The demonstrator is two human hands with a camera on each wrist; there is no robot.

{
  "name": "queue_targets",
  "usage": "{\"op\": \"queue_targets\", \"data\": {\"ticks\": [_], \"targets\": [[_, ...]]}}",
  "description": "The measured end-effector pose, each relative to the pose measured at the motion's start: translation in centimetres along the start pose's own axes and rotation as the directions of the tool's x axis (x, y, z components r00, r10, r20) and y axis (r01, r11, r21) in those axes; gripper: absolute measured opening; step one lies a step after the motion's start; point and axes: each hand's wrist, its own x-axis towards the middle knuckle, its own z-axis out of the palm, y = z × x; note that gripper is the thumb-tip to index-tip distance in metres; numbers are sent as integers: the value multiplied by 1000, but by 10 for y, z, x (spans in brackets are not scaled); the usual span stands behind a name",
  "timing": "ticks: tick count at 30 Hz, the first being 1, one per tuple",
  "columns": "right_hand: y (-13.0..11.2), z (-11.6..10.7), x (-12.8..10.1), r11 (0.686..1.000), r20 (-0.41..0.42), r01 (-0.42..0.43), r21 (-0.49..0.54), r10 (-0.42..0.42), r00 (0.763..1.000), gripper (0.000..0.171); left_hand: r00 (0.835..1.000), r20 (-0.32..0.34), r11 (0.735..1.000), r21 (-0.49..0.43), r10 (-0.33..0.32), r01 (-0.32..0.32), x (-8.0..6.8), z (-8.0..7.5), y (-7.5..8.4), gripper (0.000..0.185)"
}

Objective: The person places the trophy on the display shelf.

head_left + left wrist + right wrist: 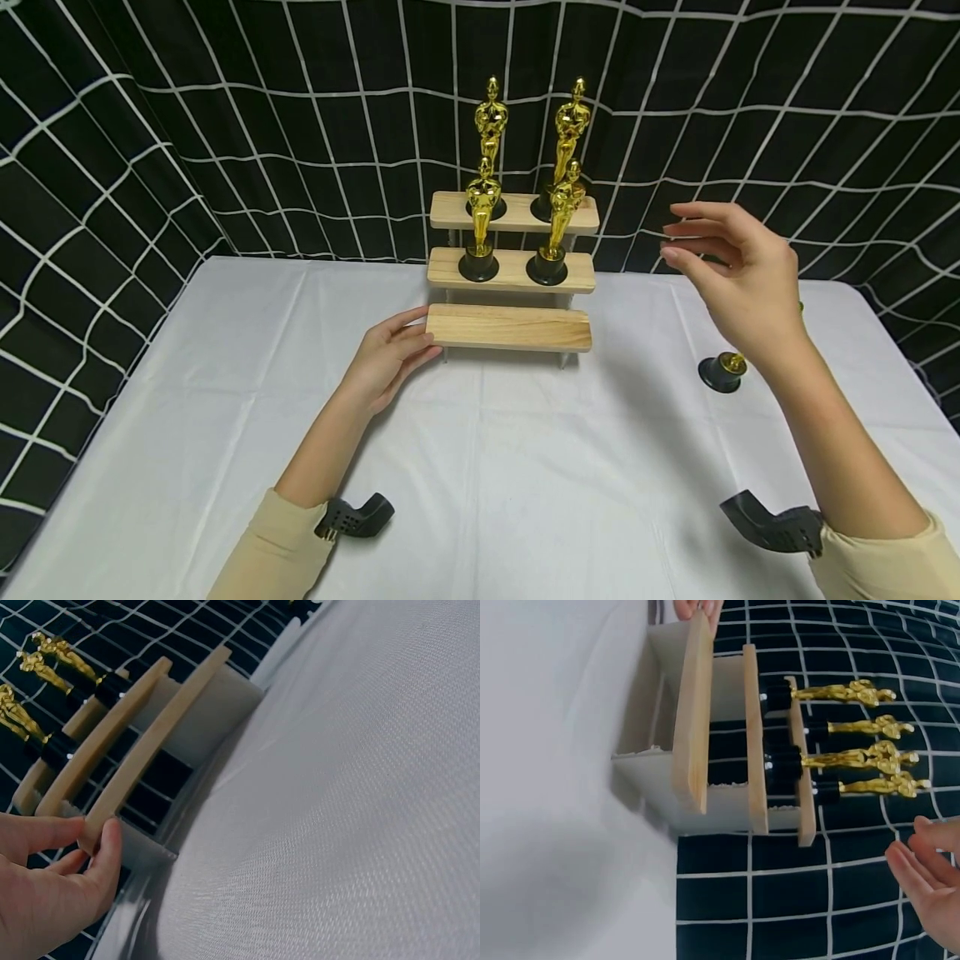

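Note:
A three-tier wooden display stand [510, 327] rises at the back of the table. Two gold statuette trophies [491, 125] on black bases occupy its top board, and two more trophies [482, 204] its middle one. Nothing stands on the lowest board. My left hand [390, 354] pinches that board's left end between thumb and fingers, as the left wrist view confirms. Raised in the air to the right of the stand, my right hand [750, 283] has loosely bent fingers and holds nothing. Below it another trophy [722, 372] is on the table, mostly hidden by the wrist.
White cloth covers the table [480, 483]. A black curtain with a white grid [315, 133] hangs close behind the stand and along both sides. Each sleeve carries a black wrist mount [360, 517].

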Motion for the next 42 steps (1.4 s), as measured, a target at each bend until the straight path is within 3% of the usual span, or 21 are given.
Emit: {"op": "queue_targets", "data": {"ticks": [20, 42], "targets": [[18, -28, -23, 999, -77, -14, 30, 16, 997, 47, 1000, -4, 1000, -4, 0, 0, 1, 0, -1, 55], [41, -50, -45, 993, -190, -85, -87, 67, 980, 51, 1000, -8, 1000, 14, 2, -2, 1, 1, -1, 54]]}}
